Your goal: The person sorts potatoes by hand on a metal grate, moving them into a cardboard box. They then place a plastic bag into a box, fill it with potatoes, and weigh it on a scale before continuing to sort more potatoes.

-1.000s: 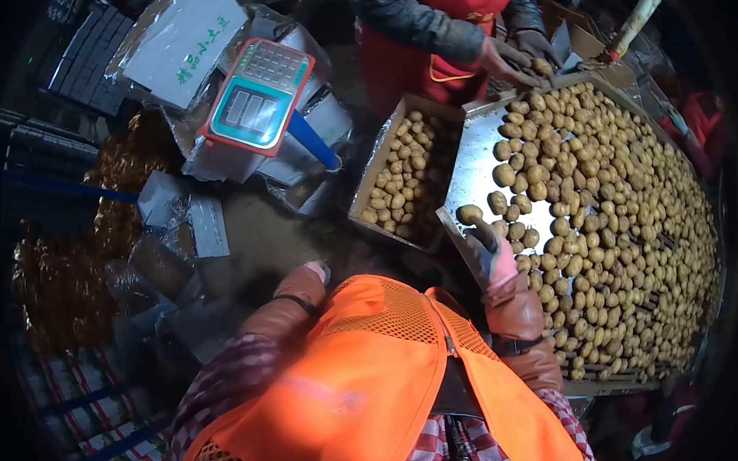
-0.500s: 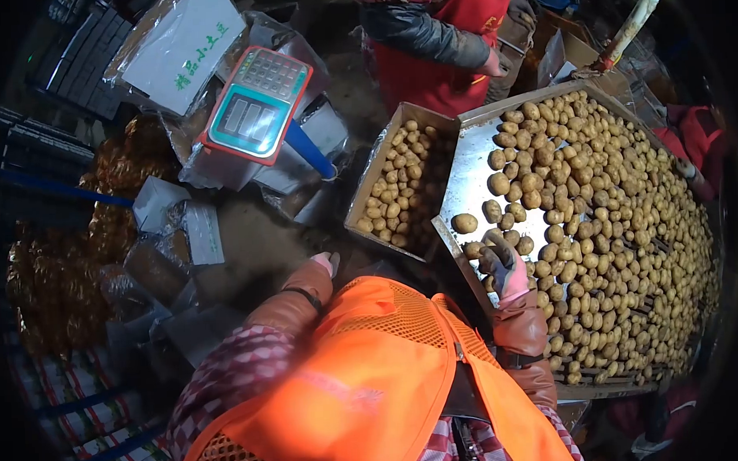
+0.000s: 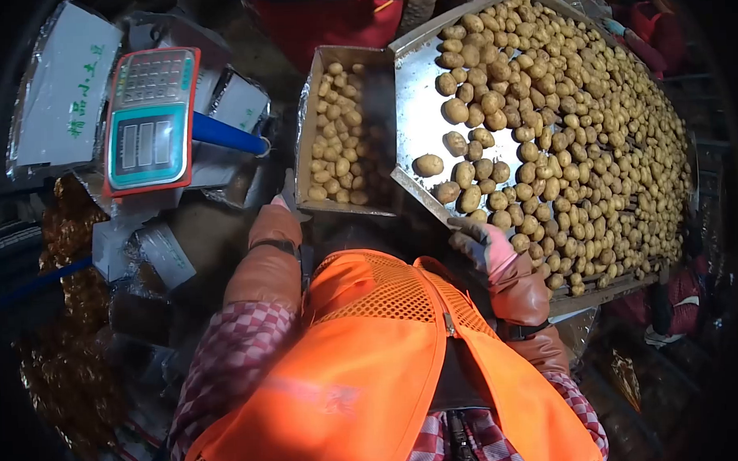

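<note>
Head | left hand [image 3: 290, 198]: now at box [image 3: 345, 209] | right hand [image 3: 483, 247]: tray rim [image 3: 421, 198] | grips unclear

Your left hand [image 3: 290, 201] is at the near left corner of the potato-filled box [image 3: 304, 135], while your right hand [image 3: 482, 244] is at the near rim of the metal tray [image 3: 416, 107], loose potatoes [image 3: 574, 170] spread across it, and a red-edged scale [image 3: 147, 120] sits to your left.
</note>
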{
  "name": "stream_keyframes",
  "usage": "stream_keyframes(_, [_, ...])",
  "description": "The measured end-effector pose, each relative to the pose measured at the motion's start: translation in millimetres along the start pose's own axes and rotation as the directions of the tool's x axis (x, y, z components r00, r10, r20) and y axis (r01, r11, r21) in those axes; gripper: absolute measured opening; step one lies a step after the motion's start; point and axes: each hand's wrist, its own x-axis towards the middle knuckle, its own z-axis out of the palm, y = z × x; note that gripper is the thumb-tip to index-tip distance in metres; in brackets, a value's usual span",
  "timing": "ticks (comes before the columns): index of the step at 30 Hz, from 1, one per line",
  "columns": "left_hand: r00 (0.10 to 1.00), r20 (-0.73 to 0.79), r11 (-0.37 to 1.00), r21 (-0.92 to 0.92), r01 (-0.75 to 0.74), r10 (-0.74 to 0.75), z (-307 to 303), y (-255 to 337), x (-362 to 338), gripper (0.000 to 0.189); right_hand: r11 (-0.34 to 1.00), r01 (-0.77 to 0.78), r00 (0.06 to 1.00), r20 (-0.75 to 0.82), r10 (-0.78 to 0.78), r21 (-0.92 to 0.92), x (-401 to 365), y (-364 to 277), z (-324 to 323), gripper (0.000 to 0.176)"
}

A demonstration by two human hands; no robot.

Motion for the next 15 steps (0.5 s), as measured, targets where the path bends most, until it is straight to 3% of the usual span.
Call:
stream_keyframes(3, [0.999, 0.012, 0.999, 0.028, 0.04, -0.041, -1, -8, 21, 0.076, 0.982, -0.091, 0.989, 0.098, 0.108, -0.165, -3, -11, 23, 0.039])
stream_keyframes(5, [0.998, 0.007, 0.998, 0.033, 0.061, -0.061, -3, -11, 30, 0.07, 0.983, -0.114, 0.979, 0.154, 0.137, -0.145, 10, 8, 35, 0.04])
stream_keyframes(7, [0.997, -0.008, 0.996, 0.034, 0.081, -0.08, -7, -15, 35, 0.063, 0.988, -0.151, 0.977, 0.153, 0.151, -0.014, 28, 21, 56, 0.043])
stream_keyframes(9, [0.995, -0.027, 0.995, 0.03, 0.098, -0.098, -13, -17, 37, 0.057, 0.969, -0.248, 0.95, 0.197, 0.242, 0.005, 53, 67, 69, 0.046])
stream_keyframes(11, [0.992, -0.052, 0.993, 0.032, 0.114, -0.112, -17, -19, 40, 0.05, 0.99, -0.142, 0.984, 0.109, 0.14, 0.009, 76, 90, 87, 0.048])
stream_keyframes(12, [0.991, -0.063, 0.993, 0.025, 0.116, -0.114, -20, -20, 38, 0.047, 0.955, -0.291, 0.957, 0.0, 0.292, -0.064, 79, 44, 98, 0.05])
stream_keyframes(13, [0.991, -0.076, 0.993, 0.013, 0.115, -0.113, -25, -22, 34, 0.044, 0.977, -0.195, 0.976, -0.086, 0.202, 0.081, 99, 94, 103, 0.04])
stream_keyframes(15, [0.986, -0.11, 0.993, -0.016, 0.121, -0.122, -32, -23, 28, 0.037, 0.968, -0.215, 0.95, -0.202, 0.238, 0.128, 123, 110, 116, 0.038])
